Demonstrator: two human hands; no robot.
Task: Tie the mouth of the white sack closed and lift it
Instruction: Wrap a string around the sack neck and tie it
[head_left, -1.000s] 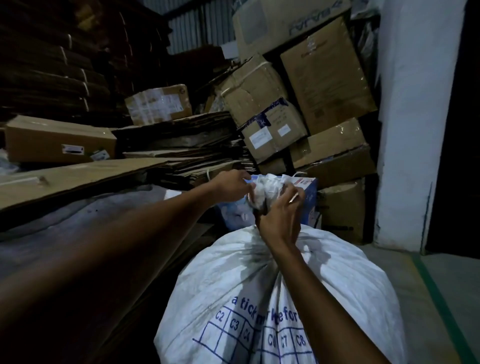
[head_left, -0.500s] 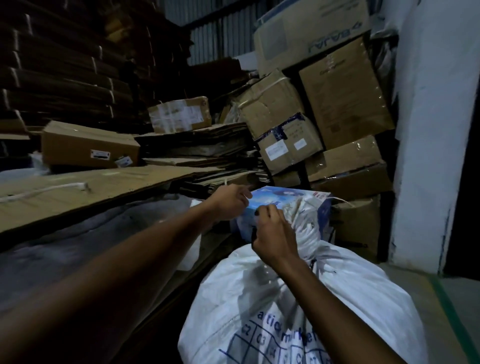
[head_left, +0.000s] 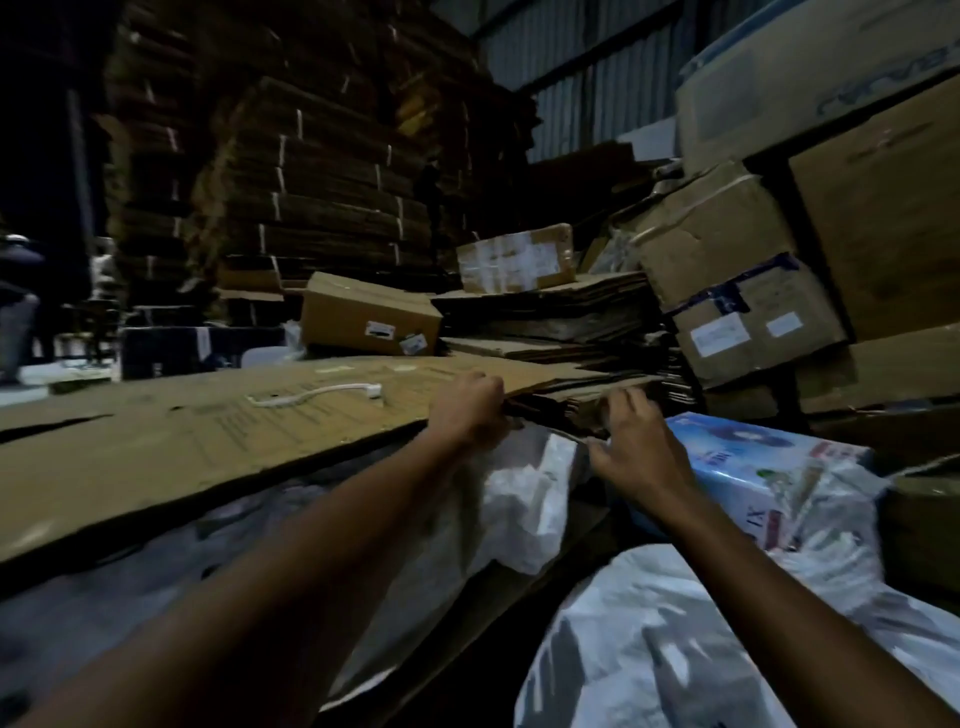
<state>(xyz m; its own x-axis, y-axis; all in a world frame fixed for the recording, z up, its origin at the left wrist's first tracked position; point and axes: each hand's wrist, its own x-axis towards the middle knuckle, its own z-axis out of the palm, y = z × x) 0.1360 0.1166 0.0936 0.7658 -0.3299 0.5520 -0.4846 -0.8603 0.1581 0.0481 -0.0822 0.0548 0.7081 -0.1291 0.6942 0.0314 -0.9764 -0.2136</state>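
The white sack (head_left: 649, 644) bulges at the lower right, with its crumpled mouth (head_left: 836, 499) loose against a blue printed box (head_left: 748, 457). Neither hand is on the sack. My left hand (head_left: 467, 410) is curled into a fist at the edge of a flat cardboard sheet (head_left: 208, 436); I cannot see anything in it. To its right, my right hand (head_left: 634, 452) hovers over the blue box with fingers spread and relaxed. A short white cord (head_left: 317, 396) lies on the cardboard sheet, left of my left hand.
Flattened cartons (head_left: 545, 312) and taped boxes (head_left: 737, 291) pile up behind the hands. Tall bundles of cardboard (head_left: 322, 182) fill the back left. A white plastic sheet (head_left: 524, 499) hangs under the cardboard sheet between my forearms.
My right hand has let go of the gathered sack mouth and opened. Both hands have moved up and away from the sack toward the cardboard stack. The view has swung left and up.
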